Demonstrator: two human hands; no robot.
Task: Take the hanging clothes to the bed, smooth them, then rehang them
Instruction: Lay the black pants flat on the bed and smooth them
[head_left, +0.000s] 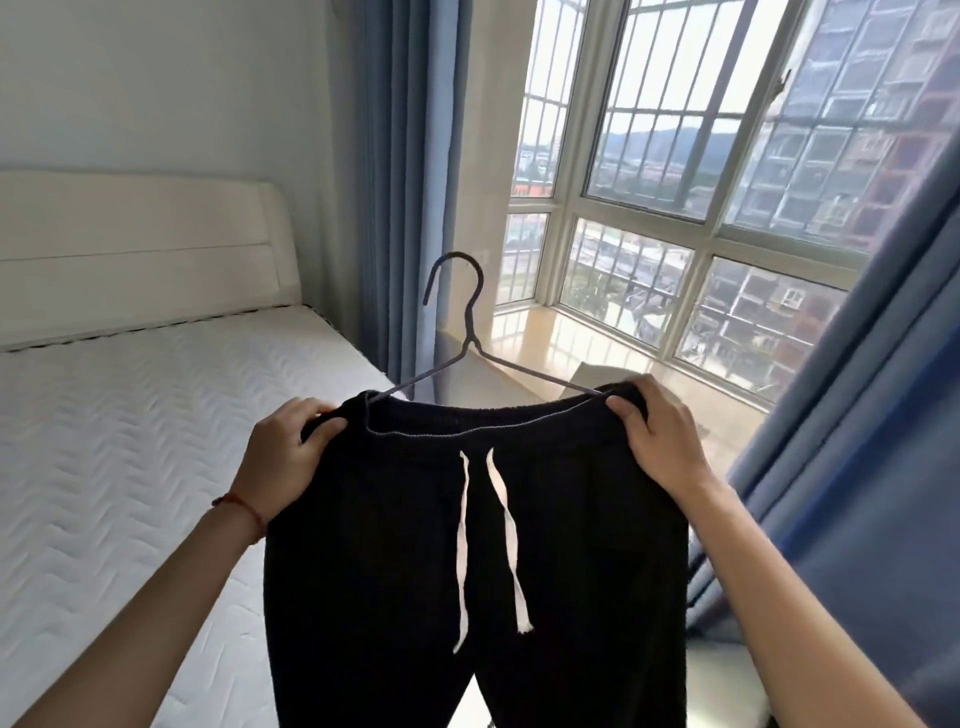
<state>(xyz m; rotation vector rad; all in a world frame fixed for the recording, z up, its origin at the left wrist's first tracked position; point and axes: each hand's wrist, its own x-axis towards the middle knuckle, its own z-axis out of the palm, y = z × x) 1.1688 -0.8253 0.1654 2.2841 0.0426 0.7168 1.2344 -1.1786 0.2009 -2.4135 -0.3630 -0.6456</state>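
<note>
We hold a pair of black trousers (467, 561) up in the air beside the bed (130, 441), level with its near corner and between the bed and the window (701, 182). They look soft and limp, a knitted or fleecy cloth that will sag and fold wherever it is not held, and we judge them light enough for two hands with no strain, though the legs will swing as we turn. The best hold is where we have it, at the two ends of the waistband, since the thicker elastic edge gives the fingers something firm. Our left hand (283, 457) curls over the waistband end nearest the bed, thumb on the front of the cloth, and our right hand (657, 436) pinches the end away from the bed, fingers folded over the band. A thin wire hanger (470, 338) sits inside the waist, its shoulders running under the band towards both hands and its hook standing up free above the trousers; it seems springy and slippery, so we expect the cloth could slide off it unless we keep the band stretched. The trousers are plain black, with two white drawstrings (491, 540) hanging down the front from the middle of the waist, uneven in length, and the two legs part near the bottom edge of the view. Blue curtains (857, 467) hang on the far side from the bed.
</note>
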